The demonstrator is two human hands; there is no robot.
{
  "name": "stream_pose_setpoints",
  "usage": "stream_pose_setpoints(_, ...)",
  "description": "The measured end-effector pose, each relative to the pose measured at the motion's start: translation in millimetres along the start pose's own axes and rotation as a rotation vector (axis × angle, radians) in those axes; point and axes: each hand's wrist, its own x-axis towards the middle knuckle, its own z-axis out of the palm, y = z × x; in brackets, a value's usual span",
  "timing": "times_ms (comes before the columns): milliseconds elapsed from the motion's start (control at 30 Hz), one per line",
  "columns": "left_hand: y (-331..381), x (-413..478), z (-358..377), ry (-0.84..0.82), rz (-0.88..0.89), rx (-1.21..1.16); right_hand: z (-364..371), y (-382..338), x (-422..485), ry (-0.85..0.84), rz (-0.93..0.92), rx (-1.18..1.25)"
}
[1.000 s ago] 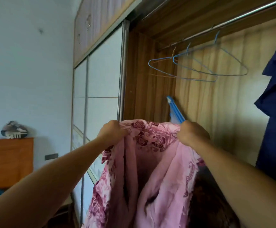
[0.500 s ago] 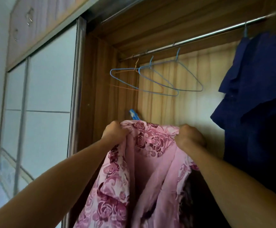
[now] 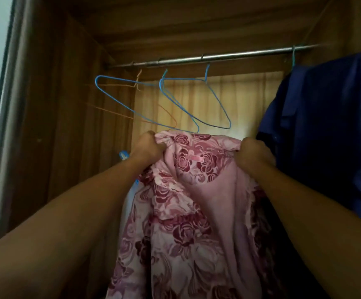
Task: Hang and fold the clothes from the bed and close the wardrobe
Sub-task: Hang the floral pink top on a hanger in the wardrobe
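Note:
A pink garment with a dark red rose print (image 3: pixel 181 212) hangs in front of me inside the open wardrobe. My left hand (image 3: pixel 147 147) grips its top edge on the left and my right hand (image 3: pixel 255 154) grips the top edge on the right, both fists closed round the cloth. Part of a blue plastic hanger (image 3: pixel 123 155) shows just behind my left wrist; whether a hand holds it is hidden. Above the garment runs the metal rail (image 3: pixel 218 56), with empty blue wire hangers (image 3: pixel 175 104) and a thin orange one (image 3: pixel 138 83) hooked on it.
A dark blue garment (image 3: pixel 326 126) hangs from the rail at the right, close beside my right hand. The wardrobe's wooden side wall (image 3: pixel 56 115) stands at the left, with the sliding door's frame (image 3: pixel 5 126) at the far left. A pale back panel shows behind the hangers.
The view has swung right and closer into the wardrobe; the bedroom wall and door panels slid out of sight. Both hands keep their grip and now hold the garment just under the empty hangers.

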Motion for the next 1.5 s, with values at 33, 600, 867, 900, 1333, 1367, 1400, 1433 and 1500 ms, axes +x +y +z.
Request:
stream_pose_setpoints(33,-8.0,0.6,5.1,-0.03,0.018,0.053,7.7,3.2,-2.4,-0.026,0.002,-0.018)
stream_pose_setpoints(600,-191.9,-177.5,103.6,-0.815,0.041,0.509,241.7,79.9,-151.9,-0.688,-0.015,-0.011)
stream_pose_setpoints(867,-216.0,-230.3,138.7,-0.962,-0.002,0.691,280.0,108.1,-195.5,-0.963,-0.012,0.017)
stream_pose_setpoints(900,-210.7,-225.5,133.9,-0.968,-0.016,0.702,271.6,104.3,-190.8,-1.003,-0.01,0.031)
stream_pose_setpoints(1333,-33.5,-63.6,19.9,-0.682,0.117,0.225,54.6,-17.8,-38.5,-0.439,-0.233,0.266)
stream_pose_setpoints(1367,-17.9,-54.4,7.3,-0.63,0.138,0.215,39.1,-25.8,-31.1,-0.393,-0.244,0.27)
stream_pose_setpoints(1400,-3.8,-46.2,-5.5,-0.583,0.158,0.202,24.9,-32.8,-24.3,-0.349,-0.25,0.269)
stream_pose_setpoints(1433,9.5,-38.5,-18.1,-0.545,0.175,0.186,11.8,-38.6,-18.0,-0.304,-0.251,0.264)
stream_pose_setpoints(1500,31.8,-25.9,-42.4,-0.476,0.205,0.15,-11.7,-46.9,-6.0,-0.223,-0.249,0.252)
